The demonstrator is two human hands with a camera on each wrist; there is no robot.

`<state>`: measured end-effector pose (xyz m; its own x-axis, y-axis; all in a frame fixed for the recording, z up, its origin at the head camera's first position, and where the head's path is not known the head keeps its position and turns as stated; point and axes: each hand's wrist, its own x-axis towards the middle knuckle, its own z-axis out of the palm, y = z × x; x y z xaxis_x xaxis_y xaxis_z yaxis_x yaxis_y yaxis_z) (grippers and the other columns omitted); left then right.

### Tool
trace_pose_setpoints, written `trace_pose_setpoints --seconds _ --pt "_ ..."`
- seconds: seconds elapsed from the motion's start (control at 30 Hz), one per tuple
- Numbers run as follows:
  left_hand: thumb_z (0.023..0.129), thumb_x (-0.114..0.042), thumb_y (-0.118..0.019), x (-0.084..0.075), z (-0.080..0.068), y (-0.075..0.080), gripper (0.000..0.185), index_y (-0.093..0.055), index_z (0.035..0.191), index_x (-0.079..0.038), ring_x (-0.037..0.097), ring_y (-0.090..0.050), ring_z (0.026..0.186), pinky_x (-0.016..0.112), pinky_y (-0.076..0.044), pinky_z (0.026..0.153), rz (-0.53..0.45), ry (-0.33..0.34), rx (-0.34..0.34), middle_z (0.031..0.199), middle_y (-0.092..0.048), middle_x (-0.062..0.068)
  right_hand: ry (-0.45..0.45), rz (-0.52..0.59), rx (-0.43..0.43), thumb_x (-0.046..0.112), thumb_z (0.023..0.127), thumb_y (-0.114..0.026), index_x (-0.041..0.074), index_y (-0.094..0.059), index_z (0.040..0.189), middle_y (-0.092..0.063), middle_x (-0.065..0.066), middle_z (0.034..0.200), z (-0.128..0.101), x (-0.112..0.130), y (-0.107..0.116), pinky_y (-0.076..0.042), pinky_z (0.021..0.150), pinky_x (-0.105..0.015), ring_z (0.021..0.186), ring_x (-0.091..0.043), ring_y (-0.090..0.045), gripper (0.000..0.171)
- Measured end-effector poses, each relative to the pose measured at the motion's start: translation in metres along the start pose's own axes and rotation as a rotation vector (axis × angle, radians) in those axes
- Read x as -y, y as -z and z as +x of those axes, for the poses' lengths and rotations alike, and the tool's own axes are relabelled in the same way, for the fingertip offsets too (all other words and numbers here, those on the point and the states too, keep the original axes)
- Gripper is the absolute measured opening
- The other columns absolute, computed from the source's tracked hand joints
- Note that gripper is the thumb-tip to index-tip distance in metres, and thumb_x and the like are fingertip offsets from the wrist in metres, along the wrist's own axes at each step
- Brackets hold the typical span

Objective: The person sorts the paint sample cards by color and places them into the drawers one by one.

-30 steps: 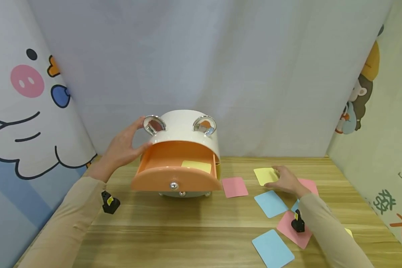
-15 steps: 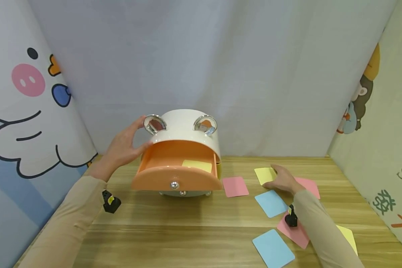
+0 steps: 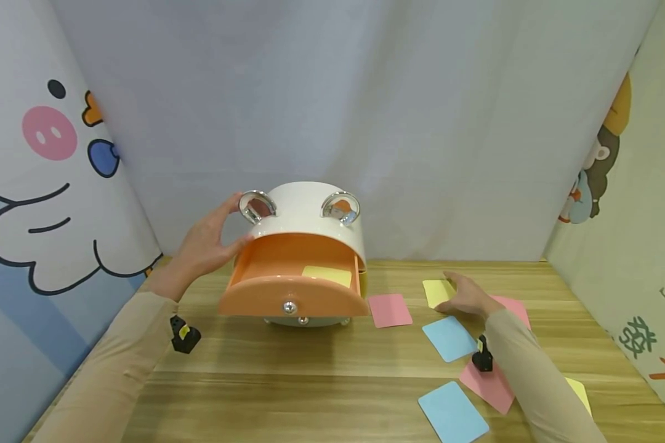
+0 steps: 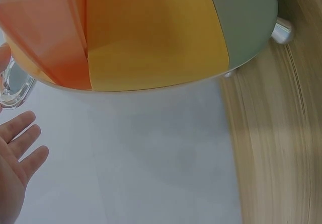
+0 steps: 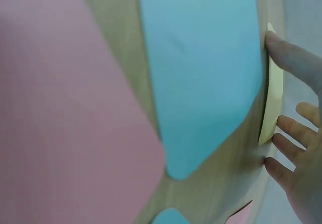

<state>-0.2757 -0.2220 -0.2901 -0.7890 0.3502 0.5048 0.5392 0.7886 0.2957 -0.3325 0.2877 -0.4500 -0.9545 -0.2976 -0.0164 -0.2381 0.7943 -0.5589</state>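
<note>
A frog-like drawer cabinet [image 3: 310, 206], white on top with two silver ring eyes, stands on the table with its orange drawer [image 3: 260, 295] pulled out. One yellow card [image 3: 328, 274] lies in the drawer. My left hand [image 3: 202, 246] holds the cabinet's upper left corner, thumb at the front edge and index finger by the silver ring [image 3: 257, 207]; its other fingers stretch free in the left wrist view. On the right, my right hand [image 3: 468, 297] has thumb and fingertips at opposite edges of a square yellow card [image 3: 436, 293], which looks edge-on in the right wrist view.
Around the right hand lie pink cards [image 3: 390, 310], blue cards [image 3: 449, 338] and another yellow card [image 3: 579, 394] beside the right sleeve. A blue card [image 3: 453, 412] lies nearer the front. Fabric walls [image 3: 438, 123] enclose the table's back and sides.
The right hand has shifted slightly left over the yellow card, and its forearm has swung left, showing more of the yellow card beside the sleeve. The left hand and drawer stay in place.
</note>
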Motion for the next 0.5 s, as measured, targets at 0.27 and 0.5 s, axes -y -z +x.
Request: trace_pose_setpoints --seconds 0.27,0.5 --pt "0.088 -0.035 -0.058 -0.0022 -0.0006 0.0 0.076 -0.018 0.145 -0.006 0.039 -0.035 0.125 0.056 -0.028 0.099 0.007 0.008 0.016 0.135 -0.041 0.022 0.015 -0.099 -0.006 0.031 0.064 -0.08 -0.018 -0.037 0.127 -0.039 -0.037 0.124 -0.0045 0.0005 0.0018 -0.035 0.092 -0.058 0.112 -0.05 -0.039 0.091" --pt "0.087 -0.035 -0.058 -0.0013 -0.0005 0.0003 0.076 -0.019 0.145 -0.006 0.04 -0.035 0.124 0.057 -0.028 0.099 0.001 -0.001 0.005 0.134 -0.041 0.022 0.012 -0.094 0.021 0.027 0.062 -0.081 -0.019 -0.042 0.122 -0.041 -0.036 0.118 -0.0058 0.0004 0.0064 -0.04 0.085 -0.051 0.102 -0.044 -0.044 0.085"
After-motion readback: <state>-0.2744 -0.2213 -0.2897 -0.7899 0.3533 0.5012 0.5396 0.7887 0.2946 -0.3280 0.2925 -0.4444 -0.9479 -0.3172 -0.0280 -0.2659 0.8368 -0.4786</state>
